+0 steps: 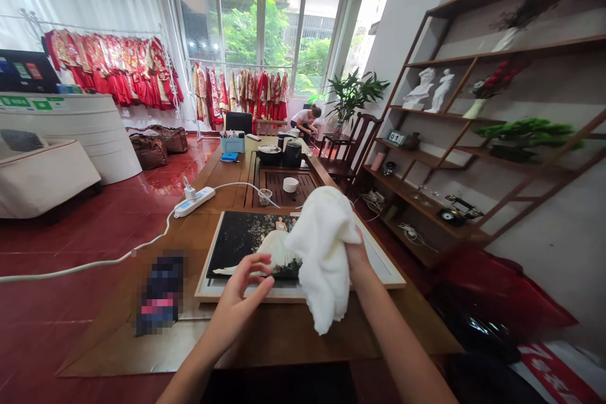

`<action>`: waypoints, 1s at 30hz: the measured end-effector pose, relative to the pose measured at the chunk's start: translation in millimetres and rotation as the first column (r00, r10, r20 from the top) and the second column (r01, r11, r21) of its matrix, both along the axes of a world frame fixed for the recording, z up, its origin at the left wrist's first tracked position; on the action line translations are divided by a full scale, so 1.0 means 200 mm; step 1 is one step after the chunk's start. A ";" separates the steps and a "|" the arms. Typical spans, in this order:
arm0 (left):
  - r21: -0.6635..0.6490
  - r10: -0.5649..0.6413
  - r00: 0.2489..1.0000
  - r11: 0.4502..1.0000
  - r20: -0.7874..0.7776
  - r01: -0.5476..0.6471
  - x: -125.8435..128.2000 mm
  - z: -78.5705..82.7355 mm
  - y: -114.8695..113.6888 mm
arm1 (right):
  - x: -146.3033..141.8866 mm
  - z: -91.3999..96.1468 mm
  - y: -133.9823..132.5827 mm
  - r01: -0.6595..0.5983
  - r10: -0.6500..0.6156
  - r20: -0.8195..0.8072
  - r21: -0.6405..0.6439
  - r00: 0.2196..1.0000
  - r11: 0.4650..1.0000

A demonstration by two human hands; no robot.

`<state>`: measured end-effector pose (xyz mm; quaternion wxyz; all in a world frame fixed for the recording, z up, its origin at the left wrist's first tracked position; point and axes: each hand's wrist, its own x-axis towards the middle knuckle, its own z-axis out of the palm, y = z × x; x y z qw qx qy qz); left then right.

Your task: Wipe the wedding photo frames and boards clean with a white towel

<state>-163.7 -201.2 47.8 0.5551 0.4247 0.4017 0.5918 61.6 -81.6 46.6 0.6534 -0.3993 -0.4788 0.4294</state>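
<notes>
A white cloth [324, 252] hangs bunched from my right hand [356, 246], whose fingers are mostly hidden behind it. Below and behind the cloth lies a framed photo [237, 243] with a dark picture and a pale wood frame [227, 295], flat on the brown table. The cloth covers the right part of the picture; a figure in a long white dress shows beside it. My left hand [246, 284] hovers over the frame's near edge, fingers curved and apart, with nothing in it.
A white power strip [194, 202] with a trailing cable lies left on the table [379, 328]. Beyond the frame are a tea tray [303, 192], a white cup [290, 185] and a blue box [233, 142]. Shelves [435, 113] stand right. A person [307, 120] bends over far back.
</notes>
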 end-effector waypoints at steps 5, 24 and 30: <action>0.136 0.117 0.993 0.984 -0.016 -0.114 0.05 0.03 0.15 | -0.24 0.17 -0.06 -0.010 -0.129 0.583 0.229 0.802 0.973; 0.616 0.622 0.236 0.780 -0.746 -0.107 -0.15 -0.19 0.28 | -0.19 0.06 0.04 -0.450 -0.142 0.928 0.296 0.344 0.843; 0.602 0.608 0.183 0.793 -0.772 -0.094 -0.16 -0.22 0.28 | 0.47 -0.13 0.17 0.174 -0.288 0.954 0.270 0.087 0.947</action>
